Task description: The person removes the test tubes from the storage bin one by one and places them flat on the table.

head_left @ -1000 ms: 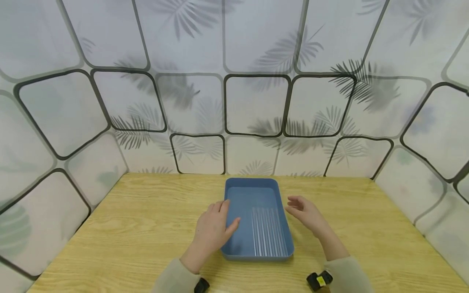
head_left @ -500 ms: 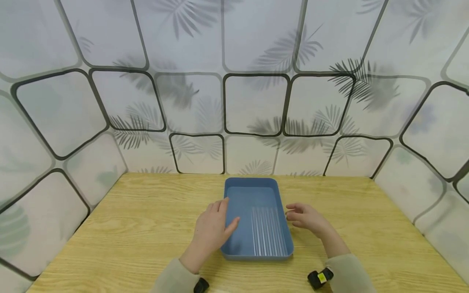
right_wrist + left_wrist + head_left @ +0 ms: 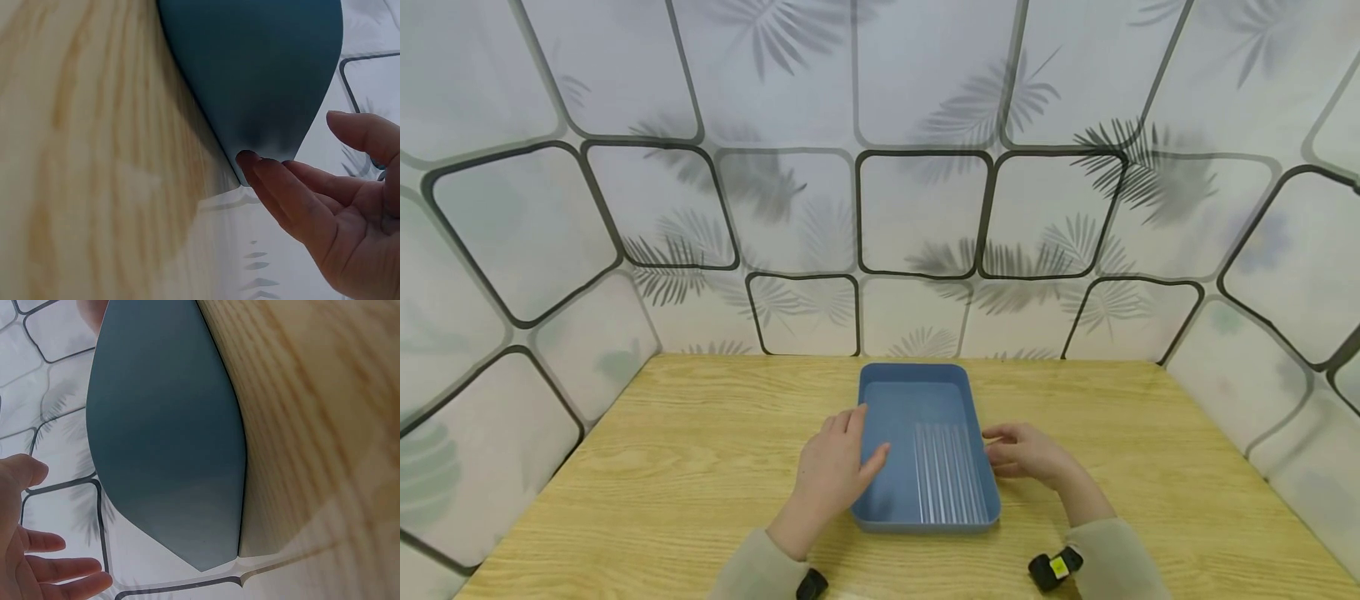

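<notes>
A blue rectangular tray (image 3: 895,404) lies on the wooden table, its short side toward me. Several clear, parallel ridged strips (image 3: 951,475) run lengthwise in its right near part; whether they are loose rods or moulded ridges I cannot tell. My left hand (image 3: 829,467) hovers at the left rim, thumb spread and fingers extended, and the left wrist view shows it apart from the tray's wall (image 3: 165,437). At the right side is my right hand (image 3: 1030,454). In the right wrist view its loosely bent fingertips (image 3: 250,161) are at the outer wall, seemingly touching it. Neither hand grips anything.
Pale cloth or panels (image 3: 925,217) with dark outlines and leaf prints enclose the table (image 3: 700,450) at the back and both sides. The tray's far end lies close to the back wall. Black wrist devices (image 3: 1055,571) sit below both sleeves.
My right hand has lowered slightly and come in toward the tray's right wall, its fingertips now at it. The left hand and the tray have stayed nearly still.
</notes>
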The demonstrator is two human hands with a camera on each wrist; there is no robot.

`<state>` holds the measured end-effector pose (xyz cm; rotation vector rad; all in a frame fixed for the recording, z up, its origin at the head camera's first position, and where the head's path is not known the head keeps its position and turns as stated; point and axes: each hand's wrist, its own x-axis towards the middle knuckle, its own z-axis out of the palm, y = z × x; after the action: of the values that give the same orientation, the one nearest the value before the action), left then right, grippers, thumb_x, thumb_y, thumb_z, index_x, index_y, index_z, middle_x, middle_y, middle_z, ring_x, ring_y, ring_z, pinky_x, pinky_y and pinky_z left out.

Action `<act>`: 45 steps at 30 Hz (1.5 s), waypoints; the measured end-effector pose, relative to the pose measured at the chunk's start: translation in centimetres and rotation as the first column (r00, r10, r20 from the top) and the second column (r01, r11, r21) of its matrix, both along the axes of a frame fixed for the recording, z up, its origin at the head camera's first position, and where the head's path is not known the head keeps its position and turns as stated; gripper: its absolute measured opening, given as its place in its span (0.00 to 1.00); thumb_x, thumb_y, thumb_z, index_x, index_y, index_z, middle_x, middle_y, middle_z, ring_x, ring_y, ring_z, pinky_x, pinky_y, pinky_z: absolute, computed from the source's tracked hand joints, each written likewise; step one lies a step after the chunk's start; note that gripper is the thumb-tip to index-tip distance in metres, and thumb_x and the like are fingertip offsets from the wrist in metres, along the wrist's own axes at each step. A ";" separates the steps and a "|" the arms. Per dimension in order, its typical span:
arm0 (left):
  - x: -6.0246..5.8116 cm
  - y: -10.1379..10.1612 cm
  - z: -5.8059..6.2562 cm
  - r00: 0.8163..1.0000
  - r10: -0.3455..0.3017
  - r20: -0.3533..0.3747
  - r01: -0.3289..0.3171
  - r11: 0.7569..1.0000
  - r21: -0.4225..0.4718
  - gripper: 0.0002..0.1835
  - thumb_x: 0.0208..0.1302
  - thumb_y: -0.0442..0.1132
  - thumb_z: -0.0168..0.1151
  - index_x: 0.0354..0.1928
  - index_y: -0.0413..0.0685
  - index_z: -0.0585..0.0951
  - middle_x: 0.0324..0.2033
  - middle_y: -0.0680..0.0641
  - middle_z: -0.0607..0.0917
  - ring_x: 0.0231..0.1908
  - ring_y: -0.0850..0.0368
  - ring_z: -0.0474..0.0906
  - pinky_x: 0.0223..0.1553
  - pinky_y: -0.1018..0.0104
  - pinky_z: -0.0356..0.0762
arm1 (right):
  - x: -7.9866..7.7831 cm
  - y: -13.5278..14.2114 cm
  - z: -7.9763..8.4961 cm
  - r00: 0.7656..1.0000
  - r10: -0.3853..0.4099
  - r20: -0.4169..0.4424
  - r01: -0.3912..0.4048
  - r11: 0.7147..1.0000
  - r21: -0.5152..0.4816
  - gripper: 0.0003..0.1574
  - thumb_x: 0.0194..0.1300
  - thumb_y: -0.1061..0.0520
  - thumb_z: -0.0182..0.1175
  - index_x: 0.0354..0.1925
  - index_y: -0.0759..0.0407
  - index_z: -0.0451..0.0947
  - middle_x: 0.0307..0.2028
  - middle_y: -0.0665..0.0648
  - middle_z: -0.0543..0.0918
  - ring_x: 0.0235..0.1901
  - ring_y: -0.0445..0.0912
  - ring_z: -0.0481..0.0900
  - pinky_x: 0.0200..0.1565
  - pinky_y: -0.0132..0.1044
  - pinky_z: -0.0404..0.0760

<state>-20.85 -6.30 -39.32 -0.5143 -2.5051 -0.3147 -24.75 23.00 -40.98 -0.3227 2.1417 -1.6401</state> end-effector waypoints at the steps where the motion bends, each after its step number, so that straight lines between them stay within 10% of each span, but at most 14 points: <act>1: 0.0 0.0 0.0 1.000 -0.001 0.000 0.001 1.000 0.000 0.31 0.56 0.55 0.56 0.53 0.37 0.70 0.42 0.41 0.78 0.41 0.48 0.74 0.26 0.61 0.76 | 0.0 0.0 -0.1 1.000 0.006 0.007 -0.006 1.000 -0.007 0.34 0.63 0.62 0.51 0.57 0.83 0.50 0.45 0.69 0.73 0.44 0.55 0.75 0.44 0.47 0.75; 45: 0.3 0.1 0.5 0.991 -0.007 0.135 0.002 0.999 0.036 0.31 0.57 0.55 0.54 0.53 0.37 0.71 0.44 0.40 0.77 0.42 0.47 0.74 0.28 0.59 0.77 | -0.2 0.2 -0.7 0.999 0.034 0.039 -0.035 0.999 0.011 0.38 0.61 0.61 0.54 0.59 0.81 0.49 0.44 0.66 0.75 0.40 0.50 0.77 0.40 0.42 0.77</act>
<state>-20.59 -6.16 -38.84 -0.4992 -2.6246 -0.4076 -24.93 23.19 -41.68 -0.3196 2.1051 -1.6011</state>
